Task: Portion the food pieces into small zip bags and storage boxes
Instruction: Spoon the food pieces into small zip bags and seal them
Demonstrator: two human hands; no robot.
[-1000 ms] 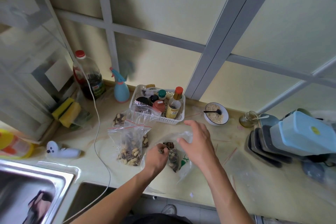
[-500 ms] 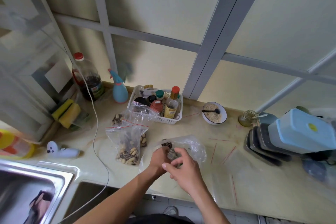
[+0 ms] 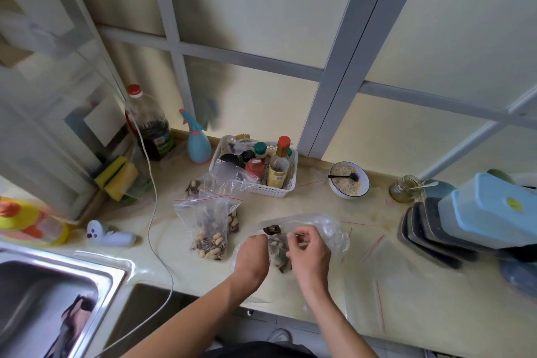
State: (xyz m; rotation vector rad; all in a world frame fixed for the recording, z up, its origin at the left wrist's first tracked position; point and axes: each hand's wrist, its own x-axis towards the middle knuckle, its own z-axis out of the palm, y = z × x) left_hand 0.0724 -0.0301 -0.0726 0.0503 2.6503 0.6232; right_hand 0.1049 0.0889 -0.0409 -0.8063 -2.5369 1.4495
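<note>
**Ana:** Head view first: what are the hands doing?

**Ben:** Both are low in the middle of the counter [image 3: 406,285], close together over a clear plastic bag [image 3: 328,227]. The left hand [image 3: 252,256] has its fingers curled down into the bag's mouth; whether it grips the plastic or the pieces inside, I cannot tell. The right hand [image 3: 309,253] has its fingers bent, the tips pinched near the bag's rim, seemingly on a small piece or the plastic edge.

**Ana:** And the food?

**Ben:** Dark and pale food pieces [image 3: 277,247] sit inside that bag, between the two hands. Just left stands a filled zip bag [image 3: 210,229] of nuts and striped seeds, upright, with more zip bags [image 3: 229,183] behind it.

**Ana:** Further out?

**Ben:** A white basket [image 3: 286,189] of bottles at the back, a bowl [image 3: 348,180] with a black spoon to its right, and blue storage boxes [image 3: 494,206] stacked on dark trays at the far right. A sink [image 3: 52,293] lies at the lower left.
</note>
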